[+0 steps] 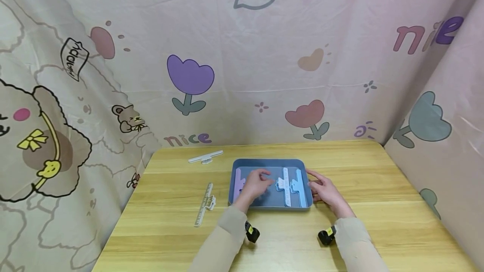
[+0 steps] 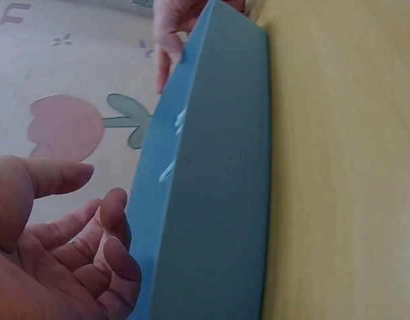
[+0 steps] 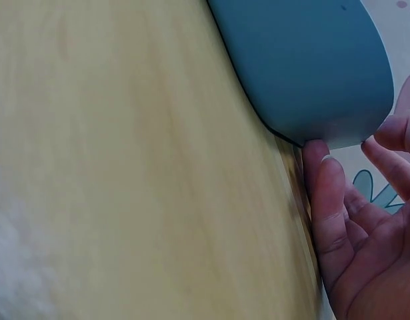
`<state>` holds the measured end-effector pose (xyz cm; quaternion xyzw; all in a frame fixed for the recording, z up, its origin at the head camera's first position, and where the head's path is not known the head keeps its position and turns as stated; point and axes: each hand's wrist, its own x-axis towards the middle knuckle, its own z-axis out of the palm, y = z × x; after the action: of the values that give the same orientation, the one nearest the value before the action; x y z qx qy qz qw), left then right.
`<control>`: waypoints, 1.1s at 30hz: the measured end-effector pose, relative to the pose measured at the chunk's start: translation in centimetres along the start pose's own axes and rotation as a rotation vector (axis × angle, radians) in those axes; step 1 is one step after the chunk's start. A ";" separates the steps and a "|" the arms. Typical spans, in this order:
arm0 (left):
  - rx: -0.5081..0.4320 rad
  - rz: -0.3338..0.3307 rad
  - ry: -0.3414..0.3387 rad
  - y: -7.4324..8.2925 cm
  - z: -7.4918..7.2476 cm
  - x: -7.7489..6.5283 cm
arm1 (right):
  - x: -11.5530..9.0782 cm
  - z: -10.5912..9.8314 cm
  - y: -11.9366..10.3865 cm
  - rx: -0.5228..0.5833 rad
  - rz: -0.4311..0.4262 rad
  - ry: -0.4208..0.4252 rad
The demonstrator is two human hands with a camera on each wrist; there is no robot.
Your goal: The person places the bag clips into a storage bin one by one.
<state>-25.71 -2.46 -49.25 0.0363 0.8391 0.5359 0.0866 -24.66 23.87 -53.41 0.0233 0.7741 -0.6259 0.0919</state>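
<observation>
A blue-grey tray (image 1: 270, 163) rests on the table. Inside it lie a purple ruler-edged clip (image 1: 238, 179) on the left, a white clip (image 1: 286, 188) right of the middle and a light blue clip (image 1: 300, 190) near the right wall. My left hand (image 1: 256, 187) hovers over the tray between the purple and white clips, its fingers loosely bent with nothing between them. At the right wall is my right hand (image 1: 326, 191); in the right wrist view its fingertips (image 3: 316, 150) touch the tray's outer corner.
Left of the tray, a clear or white ruler clip (image 1: 204, 205) lies on the wooden table (image 1: 170, 247). Another white clip (image 1: 206, 156) is farther back, near the table's far edge. A printed curtain (image 1: 242, 53) hangs behind the table and along both sides.
</observation>
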 end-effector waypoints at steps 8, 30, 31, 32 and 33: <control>-0.046 0.029 0.058 -0.7 -2.6 -1.0 | 0.0 -0.1 -0.1 -0.009 -0.013 0.001; -0.145 -0.003 0.282 -4.6 -11.3 -5.3 | 0.0 0.0 -0.1 -0.001 -0.003 -0.002; -0.143 -0.008 0.284 -4.9 -11.6 -5.5 | 0.0 0.0 0.0 0.000 -0.003 -0.002; -0.137 -0.017 0.285 -5.3 -12.0 -5.8 | 0.0 0.0 0.0 0.002 -0.001 -0.001; -0.135 -0.021 0.280 -5.6 -12.3 -6.0 | 0.0 0.0 0.0 0.001 0.000 -0.001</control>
<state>-21.85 -16.70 -48.64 -0.0536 0.8054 0.5898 -0.0233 -24.66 23.84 -53.41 0.0229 0.7737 -0.6264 0.0923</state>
